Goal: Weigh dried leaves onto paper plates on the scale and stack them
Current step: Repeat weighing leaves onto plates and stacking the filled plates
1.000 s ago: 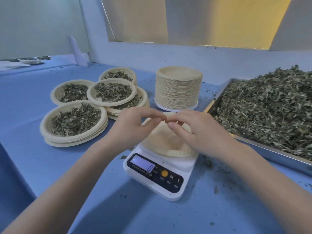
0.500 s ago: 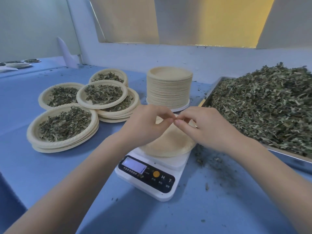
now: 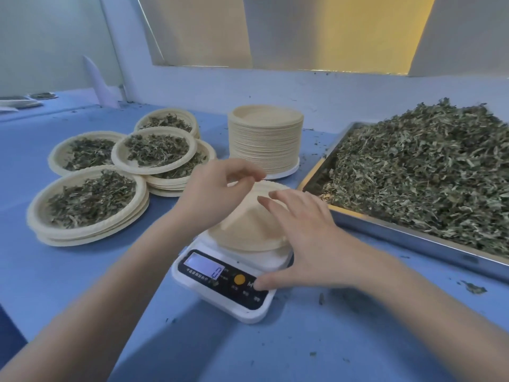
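1. Scale (image 3: 220, 288) sits on the bench (image 3: 68, 285) at centre; display reads 0. An empty paper plate (image 3: 248, 230) rests on its platform.
2. Left hand (image 3: 212, 194): fingers curled, thumb and forefinger pinched together above the plate's 12 o'clock rim. It looks to lift a second plate edge, tilted up, but I cannot tell for certain whether one plate or two lie there.
3. Right hand (image 3: 305, 238): fingers straight and spread, hovering over the plate's 3 o'clock side; thumb tip touches the scale's button panel near the M key. It holds nothing.
4. Dried leaves (image 3: 427, 177) heaped in a metal tray (image 3: 413, 238), at 2 o'clock from the scale, just beside the right hand. Tray's long axis runs from 5 toward 11 o'clock.
5. Judgement: the right hand is nearer the leaves, so the scoop falls to it; a short reach toward 2 o'clock.
6. Filled plates (image 3: 91, 199) stacked at 9 to 10 o'clock, on the left hand's side; empty plate stack (image 3: 265, 139) at 12 o'clock.
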`<state>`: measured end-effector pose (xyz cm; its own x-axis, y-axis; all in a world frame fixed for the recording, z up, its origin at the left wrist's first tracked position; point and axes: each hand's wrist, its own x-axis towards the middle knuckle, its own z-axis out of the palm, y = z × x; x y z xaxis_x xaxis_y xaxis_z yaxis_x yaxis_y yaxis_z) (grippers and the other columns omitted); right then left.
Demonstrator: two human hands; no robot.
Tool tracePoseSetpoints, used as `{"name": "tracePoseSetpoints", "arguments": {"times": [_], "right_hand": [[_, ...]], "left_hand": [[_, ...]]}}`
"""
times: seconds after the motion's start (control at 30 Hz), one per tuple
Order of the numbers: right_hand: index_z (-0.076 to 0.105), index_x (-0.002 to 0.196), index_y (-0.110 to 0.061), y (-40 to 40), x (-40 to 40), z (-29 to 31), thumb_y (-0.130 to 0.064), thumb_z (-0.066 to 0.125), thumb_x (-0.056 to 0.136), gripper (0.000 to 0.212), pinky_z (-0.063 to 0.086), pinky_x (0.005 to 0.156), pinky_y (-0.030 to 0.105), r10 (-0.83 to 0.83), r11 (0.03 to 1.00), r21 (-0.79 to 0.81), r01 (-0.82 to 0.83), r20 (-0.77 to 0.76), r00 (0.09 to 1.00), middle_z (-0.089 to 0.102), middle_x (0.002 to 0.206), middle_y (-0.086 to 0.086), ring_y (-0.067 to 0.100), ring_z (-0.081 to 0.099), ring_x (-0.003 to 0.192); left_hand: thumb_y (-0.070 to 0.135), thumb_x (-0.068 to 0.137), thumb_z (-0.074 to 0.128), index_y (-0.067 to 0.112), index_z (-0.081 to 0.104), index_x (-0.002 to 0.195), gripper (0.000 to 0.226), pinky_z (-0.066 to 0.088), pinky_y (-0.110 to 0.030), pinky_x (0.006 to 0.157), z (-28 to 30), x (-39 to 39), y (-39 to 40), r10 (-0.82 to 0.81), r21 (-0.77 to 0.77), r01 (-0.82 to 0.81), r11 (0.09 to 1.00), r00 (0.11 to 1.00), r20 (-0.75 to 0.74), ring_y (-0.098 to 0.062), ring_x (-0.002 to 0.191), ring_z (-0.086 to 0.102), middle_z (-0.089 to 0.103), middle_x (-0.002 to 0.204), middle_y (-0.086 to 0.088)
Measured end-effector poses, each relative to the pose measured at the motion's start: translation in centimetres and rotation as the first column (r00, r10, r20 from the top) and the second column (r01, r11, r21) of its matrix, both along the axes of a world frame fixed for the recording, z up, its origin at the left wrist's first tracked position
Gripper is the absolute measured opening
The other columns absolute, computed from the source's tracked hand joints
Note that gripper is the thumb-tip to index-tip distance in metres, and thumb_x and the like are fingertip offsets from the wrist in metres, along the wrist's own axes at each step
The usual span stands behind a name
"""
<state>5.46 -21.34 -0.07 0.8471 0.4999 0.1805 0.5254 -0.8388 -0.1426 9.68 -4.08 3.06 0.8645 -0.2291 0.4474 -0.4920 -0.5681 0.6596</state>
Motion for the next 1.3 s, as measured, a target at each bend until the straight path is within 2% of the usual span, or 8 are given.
{"name": "tracePoseSetpoints", "arguments": {"times": [0.27, 0.4, 0.5, 0.67, 0.9, 1.0, 1.17, 1.3], "right_hand": [[0.006, 0.149, -0.031, 0.2, 0.2, 0.2, -0.078, 0.06, 0.06, 0.114, -0.011, 0.114, 0.032, 0.024, 1.0, -0.008, -0.025, -0.022, 0.999, 0.005, 0.151, -0.011, 0.001, -0.007, 0.136], [0.007, 0.149, -0.033, -0.4, 0.2, 1.3, -0.078, 0.058, 0.062, 0.111, -0.007, 0.113, 0.03, 0.008, 0.999, 0.045, -0.007, -0.018, 1.0, 0.009, 0.151, -0.014, -0.003, -0.002, 0.133], [0.012, 0.149, -0.033, -1.6, 0.3, 2.5, -0.078, 0.056, 0.063, 0.106, -0.001, 0.113, 0.03, -0.031, 0.996, 0.079, 0.032, -0.009, 0.999, 0.017, 0.148, -0.013, 0.004, 0.007, 0.135], [0.031, 0.143, -0.024, -5.6, 0.2, 4.2, -0.085, 0.038, 0.052, 0.109, 0.021, 0.112, 0.037, -0.149, 0.978, 0.141, 0.151, -0.025, 0.989, 0.036, 0.141, -0.008, 0.014, 0.029, 0.13], [0.032, 0.144, -0.024, -13.3, -0.5, 4.2, -0.064, 0.059, 0.072, 0.087, 0.03, 0.109, 0.04, -0.347, 0.921, 0.148, 0.36, -0.11, 0.932, 0.039, 0.144, -0.005, 0.01, 0.035, 0.131], [0.031, 0.144, -0.028, -16.8, -0.5, 4.0, -0.064, 0.056, 0.077, 0.081, 0.041, 0.102, 0.036, -0.501, 0.862, 0.023, 0.506, -0.097, 0.86, 0.041, 0.141, -0.004, 0.013, 0.043, 0.126], [0.028, 0.14, -0.027, -22.6, -0.4, 3.1, -0.077, 0.063, 0.062, 0.099, 0.049, 0.077, 0.039, -0.812, 0.552, -0.298, 0.779, 0.023, 0.584, 0.038, 0.134, 0.009, 0.03, 0.053, 0.109], [0.019, 0.146, -0.022, -23.8, 1.1, 1.5, -0.067, 0.072, 0.062, 0.11, 0.047, 0.089, 0.036, -0.761, 0.649, -0.222, 0.727, -0.181, 0.623, 0.037, 0.134, 0.013, 0.03, 0.052, 0.112]], "left_hand": [[0.008, 0.09, 0.054, 0.033, 0.071, 0.087, 0.03, 0.047, -0.02, 0.083, -1.1, 0.3, 2.0, 0.048, -0.058, -0.047, 0.997, 0.999, 0.007, -0.002, 0.09, 0.062, 0.069, 0.084, 0.021], [0.006, 0.089, 0.054, 0.035, 0.069, 0.084, 0.033, 0.042, -0.008, 0.083, -0.5, 0.4, 0.7, -0.008, -0.043, 0.01, 0.999, 0.999, 0.031, 0.005, 0.086, 0.06, 0.068, 0.081, 0.025], [0.007, 0.088, 0.055, 0.032, 0.07, 0.089, 0.029, 0.039, -0.004, 0.08, 0.6, 0.6, -1.7, -0.085, 0.044, 0.082, 0.996, 0.994, 0.064, 0.011, 0.085, 0.058, 0.069, 0.083, 0.022], [0.008, 0.085, 0.057, 0.02, 0.071, 0.101, 0.024, 0.044, -0.027, 0.086, 2.2, 1.4, -7.7, -0.245, 0.232, 0.217, 0.948, 0.964, 0.1, -0.011, 0.091, 0.062, 0.071, 0.092, 0.004], [0.008, 0.081, 0.058, 0.018, 0.064, 0.112, 0.034, 0.036, -0.021, 0.076, 1.8, 3.2, -16.8, -0.407, 0.396, 0.364, 0.843, 0.913, 0.028, -0.012, 0.088, 0.053, 0.065, 0.099, 0.002], [0.016, 0.084, 0.058, 0.024, 0.049, 0.131, 0.048, 0.038, -0.025, 0.088, 1.1, 4.7, -20.2, -0.406, 0.496, 0.397, 0.772, 0.909, -0.095, -0.02, 0.111, 0.05, 0.053, 0.125, -0.006], [0.048, 0.079, 0.067, 0.026, 0.001, 0.15, 0.1, 0.04, -0.047, 0.102, -0.1, 7.8, -23.2, -0.112, 0.742, 0.333, 0.582, 0.936, -0.333, -0.045, 0.13, 0.034, 0.007, 0.152, -0.023], [0.052, 0.066, 0.078, 0.025, -0.013, 0.149, 0.126, 0.031, -0.046, 0.108, -1.7, 8.4, -24.5, -0.127, 0.566, 0.441, 0.697, 0.852, -0.508, -0.04, 0.137, 0.023, 0.001, 0.154, -0.022]]}}
